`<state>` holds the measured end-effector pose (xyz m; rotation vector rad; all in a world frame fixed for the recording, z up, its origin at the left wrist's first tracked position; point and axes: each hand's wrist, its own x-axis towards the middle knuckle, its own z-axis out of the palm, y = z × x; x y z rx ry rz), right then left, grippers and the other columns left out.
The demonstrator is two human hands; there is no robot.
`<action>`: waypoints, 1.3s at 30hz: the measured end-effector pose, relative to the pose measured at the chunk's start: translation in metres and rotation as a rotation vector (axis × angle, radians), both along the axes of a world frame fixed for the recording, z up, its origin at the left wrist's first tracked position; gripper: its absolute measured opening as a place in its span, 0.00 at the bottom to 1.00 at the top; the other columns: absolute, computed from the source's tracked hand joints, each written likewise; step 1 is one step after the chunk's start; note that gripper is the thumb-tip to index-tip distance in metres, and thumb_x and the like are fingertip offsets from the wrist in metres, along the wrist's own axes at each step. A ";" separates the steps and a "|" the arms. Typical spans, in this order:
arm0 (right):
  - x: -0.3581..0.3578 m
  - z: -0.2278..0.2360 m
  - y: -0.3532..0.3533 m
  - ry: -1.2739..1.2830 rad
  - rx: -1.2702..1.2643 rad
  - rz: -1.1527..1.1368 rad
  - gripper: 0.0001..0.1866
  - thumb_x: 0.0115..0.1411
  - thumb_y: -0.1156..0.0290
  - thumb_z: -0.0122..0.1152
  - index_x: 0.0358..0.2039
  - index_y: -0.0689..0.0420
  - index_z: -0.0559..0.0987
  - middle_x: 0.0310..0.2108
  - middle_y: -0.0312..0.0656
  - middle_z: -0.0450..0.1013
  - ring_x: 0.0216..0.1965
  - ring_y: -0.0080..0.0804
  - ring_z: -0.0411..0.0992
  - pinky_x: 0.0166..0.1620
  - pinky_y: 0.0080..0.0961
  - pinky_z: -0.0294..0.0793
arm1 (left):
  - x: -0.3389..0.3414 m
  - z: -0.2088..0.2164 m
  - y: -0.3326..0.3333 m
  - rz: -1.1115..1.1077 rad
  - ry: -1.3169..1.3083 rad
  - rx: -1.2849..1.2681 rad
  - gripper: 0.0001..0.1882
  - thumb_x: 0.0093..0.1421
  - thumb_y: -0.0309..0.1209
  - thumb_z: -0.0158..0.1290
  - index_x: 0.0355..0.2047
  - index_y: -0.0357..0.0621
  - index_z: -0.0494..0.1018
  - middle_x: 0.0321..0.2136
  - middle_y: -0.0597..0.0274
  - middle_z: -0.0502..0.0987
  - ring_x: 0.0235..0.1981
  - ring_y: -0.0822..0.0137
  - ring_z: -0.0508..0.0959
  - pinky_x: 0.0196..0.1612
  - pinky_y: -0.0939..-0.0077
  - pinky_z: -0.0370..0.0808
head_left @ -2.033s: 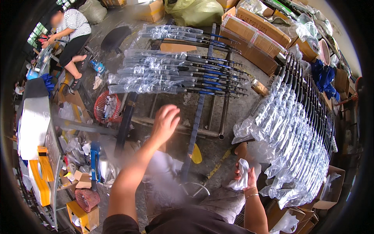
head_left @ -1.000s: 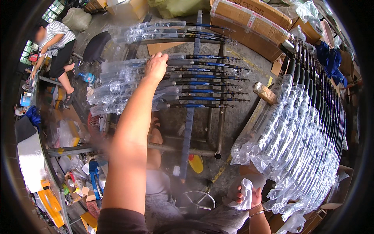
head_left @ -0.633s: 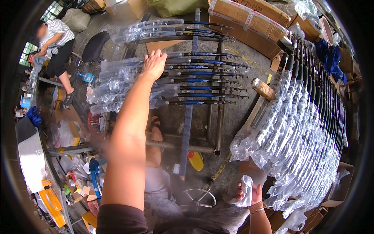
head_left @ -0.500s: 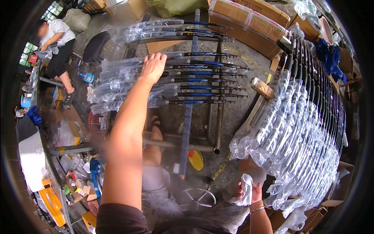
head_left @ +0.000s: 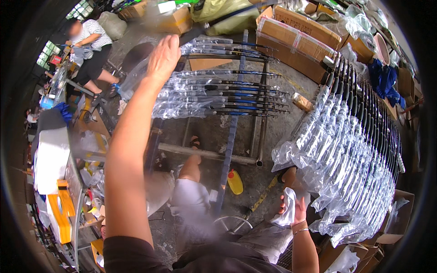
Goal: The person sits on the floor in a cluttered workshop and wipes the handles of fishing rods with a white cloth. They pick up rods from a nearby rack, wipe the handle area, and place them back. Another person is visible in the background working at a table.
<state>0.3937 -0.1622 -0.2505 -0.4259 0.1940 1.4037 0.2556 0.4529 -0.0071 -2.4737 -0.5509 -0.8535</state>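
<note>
The left hand (head_left: 164,57) reaches far up into the upper middle of the frame, arm stretched out, fingers loosely spread and resting on the near end of a clear plastic sleeve holding a thin black fishing rod (head_left: 200,45). The sleeve's open end lies just under and to the left of the palm, while the rod itself runs off to the right from the fingers; whether the fingers actually pinch the plastic cannot be told. Directly below the hand, a row of similar bagged black rods with blue bands (head_left: 218,98) lies side by side across a grey metal frame rack (head_left: 232,132) in the centre of the frame.

The right hand (head_left: 291,209) sits low in the lower right, closed around a crumpled piece of white cloth or plastic (head_left: 286,214). Just to its right, a big batch of bagged dark rods (head_left: 355,154) fans across the right side of the frame.

A small yellow bottle (head_left: 235,181) stands on the concrete floor (head_left: 273,82) near the middle. Brown cardboard boxes (head_left: 296,38) line the top, and another person in a striped shirt (head_left: 88,50) sits at the upper left.
</note>
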 end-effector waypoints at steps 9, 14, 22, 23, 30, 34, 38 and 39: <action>-0.008 0.000 0.009 -0.054 0.064 0.025 0.36 0.64 0.43 0.45 0.62 0.57 0.60 0.54 0.51 0.67 0.43 0.43 0.72 0.44 0.43 0.75 | -0.103 0.130 -0.157 -0.053 -0.476 -0.855 0.10 0.67 0.32 0.45 0.40 0.38 0.63 0.17 0.69 0.64 0.15 0.79 0.66 0.18 0.81 0.65; -0.015 0.003 0.012 -0.036 0.087 0.048 0.34 0.64 0.44 0.45 0.60 0.58 0.62 0.53 0.49 0.68 0.43 0.43 0.73 0.44 0.42 0.76 | -0.188 0.113 -0.256 -0.155 -0.835 -1.281 0.05 0.66 0.29 0.44 0.39 0.41 0.63 0.21 0.67 0.66 0.17 0.76 0.67 0.16 0.81 0.66; -0.018 0.004 0.014 -0.069 0.116 0.151 0.31 0.65 0.45 0.45 0.56 0.58 0.68 0.49 0.46 0.71 0.42 0.39 0.73 0.43 0.36 0.77 | -0.257 -0.003 -0.366 -0.047 -1.192 -1.444 0.06 0.65 0.26 0.46 0.40 0.42 0.61 0.23 0.64 0.67 0.19 0.73 0.70 0.19 0.78 0.71; -0.023 0.005 0.015 -0.114 0.039 0.079 0.29 0.65 0.46 0.45 0.55 0.58 0.69 0.46 0.45 0.73 0.40 0.38 0.73 0.44 0.34 0.76 | -0.260 -0.008 -0.380 -0.057 -1.212 -1.469 0.07 0.64 0.25 0.47 0.40 0.43 0.61 0.23 0.64 0.68 0.20 0.73 0.70 0.20 0.77 0.72; -0.026 -0.012 0.007 -0.222 0.044 0.113 0.27 0.65 0.47 0.46 0.53 0.57 0.71 0.41 0.43 0.74 0.38 0.33 0.74 0.44 0.31 0.76 | -0.276 -0.038 -0.425 -0.267 -1.183 -1.506 0.17 0.64 0.23 0.48 0.52 0.43 0.60 0.26 0.61 0.71 0.25 0.69 0.74 0.29 0.72 0.77; -0.038 -0.005 0.007 -0.399 -0.114 -0.011 0.22 0.65 0.52 0.51 0.49 0.59 0.71 0.35 0.42 0.74 0.33 0.30 0.71 0.40 0.26 0.75 | -0.277 -0.053 -0.438 -0.350 -1.209 -1.789 0.13 0.65 0.28 0.48 0.49 0.38 0.66 0.28 0.59 0.73 0.31 0.66 0.77 0.40 0.67 0.78; -0.069 0.032 0.015 -0.659 -0.148 0.091 0.15 0.66 0.61 0.51 0.49 0.54 0.69 0.31 0.39 0.70 0.28 0.27 0.68 0.32 0.26 0.73 | -0.270 -0.070 -0.446 -0.559 -1.151 -1.944 0.12 0.65 0.36 0.50 0.43 0.41 0.69 0.30 0.58 0.75 0.35 0.62 0.78 0.44 0.62 0.76; -0.077 0.043 0.017 -0.626 -0.128 0.079 0.14 0.65 0.63 0.52 0.49 0.53 0.69 0.31 0.38 0.68 0.28 0.27 0.67 0.31 0.25 0.73 | -0.265 -0.071 -0.446 -0.621 -1.136 -1.962 0.13 0.65 0.36 0.50 0.44 0.42 0.68 0.31 0.57 0.75 0.36 0.61 0.78 0.45 0.62 0.76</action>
